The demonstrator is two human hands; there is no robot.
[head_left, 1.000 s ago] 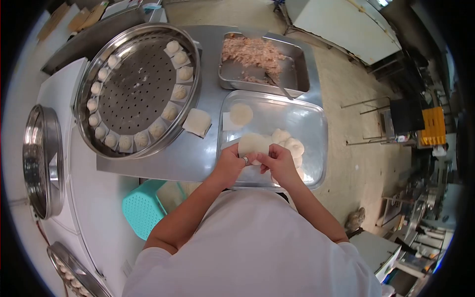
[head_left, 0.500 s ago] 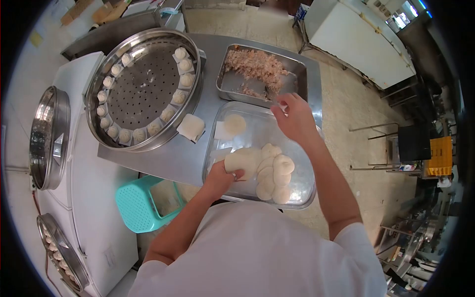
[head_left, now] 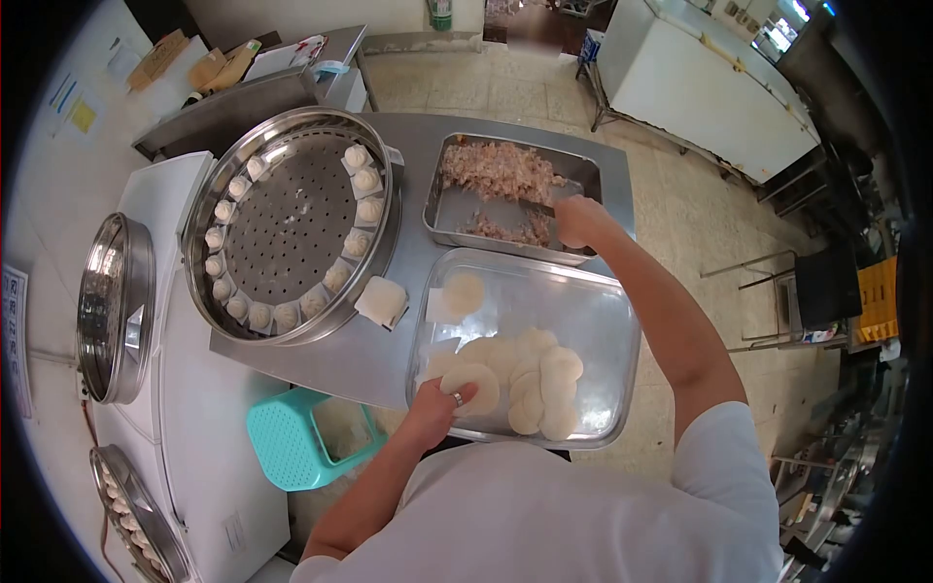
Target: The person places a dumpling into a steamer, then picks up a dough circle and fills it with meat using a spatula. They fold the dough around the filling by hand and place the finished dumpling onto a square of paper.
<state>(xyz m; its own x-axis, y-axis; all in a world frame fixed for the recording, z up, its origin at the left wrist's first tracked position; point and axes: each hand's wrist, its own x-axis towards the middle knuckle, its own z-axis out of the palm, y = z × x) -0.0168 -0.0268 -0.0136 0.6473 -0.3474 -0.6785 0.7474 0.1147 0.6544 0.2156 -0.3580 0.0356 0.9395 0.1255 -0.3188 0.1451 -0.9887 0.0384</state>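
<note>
A round dough wrapper (head_left: 477, 392) lies in my left hand (head_left: 437, 409), thumb on top, over the near left corner of the metal tray (head_left: 607, 321). Overlapping wrappers (head_left: 546, 384) are spread in the tray, and a single wrapper (head_left: 463, 292) rests on paper farther up. My right hand (head_left: 583, 222) is closed round the handle of a utensil (head_left: 537, 207), whose blade reaches into the deep pan (head_left: 437, 229) of minced filling (head_left: 501, 170). Left of these, pleated buns (head_left: 356, 242) on paper squares line the edge of a perforated steamer (head_left: 284, 228).
A stack of paper squares (head_left: 382, 301) is beside the steamer. Below the table edge stands a turquoise stool (head_left: 292, 442). More steamer trays (head_left: 115, 306) are at the far left, with a white freezer (head_left: 700, 87) at the back right and a black chair (head_left: 826, 289) at the right.
My right hand has gone from above the pan's near edge to the utensil in the pan. My left hand now holds one wrapper clear of the pile. The camera view has shifted.
</note>
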